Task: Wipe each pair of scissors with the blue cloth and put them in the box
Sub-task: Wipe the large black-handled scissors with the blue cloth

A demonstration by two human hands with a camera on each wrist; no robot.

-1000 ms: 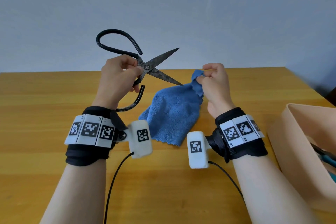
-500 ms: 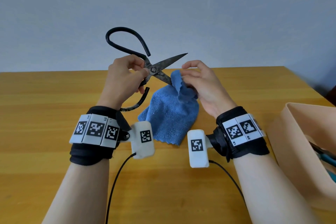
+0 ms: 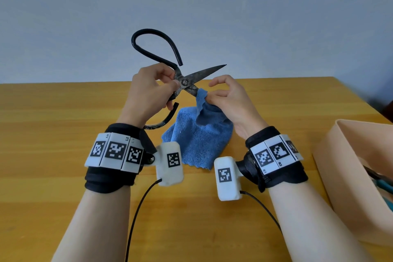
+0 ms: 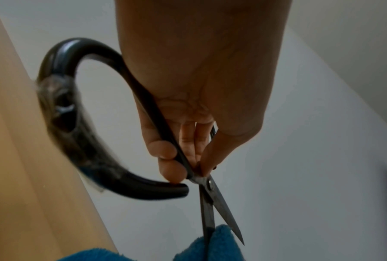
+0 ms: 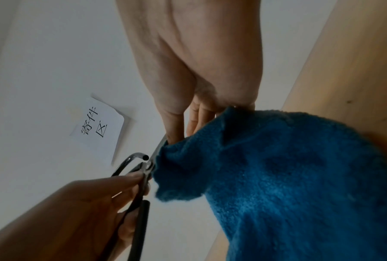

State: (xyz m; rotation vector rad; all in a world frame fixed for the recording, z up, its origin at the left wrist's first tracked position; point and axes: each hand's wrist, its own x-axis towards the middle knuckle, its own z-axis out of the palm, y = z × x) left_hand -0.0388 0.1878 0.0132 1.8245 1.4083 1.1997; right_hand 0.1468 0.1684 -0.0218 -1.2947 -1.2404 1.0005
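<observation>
L hand [image 3: 148, 89] fingers [image 4: 165, 150] were curled round the shank of the black scissors [image 3: 185, 82], thumb + index pinching right at the pivot. Prob. so the blades stayed splayed and steady, with nothing blocking the metal. R hand [image 3: 225, 100] fingers [image 3: 214, 99] were pinching a fold of the blue cloth [image 3: 197, 134] around the lower blade, just past the pivot; upper blade was bare, tip pointing approx 2 o'clock. Wrapping one blade at a time likely kept skin off the edge. Scissors were held up off the table [image 3: 53, 112], handle loops at 11 and 7 o'clock from the pivot. Rest of cloth hung down, hem resting on the table betw. the wrists. Box [image 3: 348, 155] sat at 3-4 o'clock, well apart, with a teal-handled tool inside, partly cut off by the frame edge.

Vs 1.0 s ago: R hand + cloth had been out by the lower blade's tip; by 0.5 s ago they'd slid inward, and they ended up close to the pivot. Scissors were also raised slightly.
</observation>
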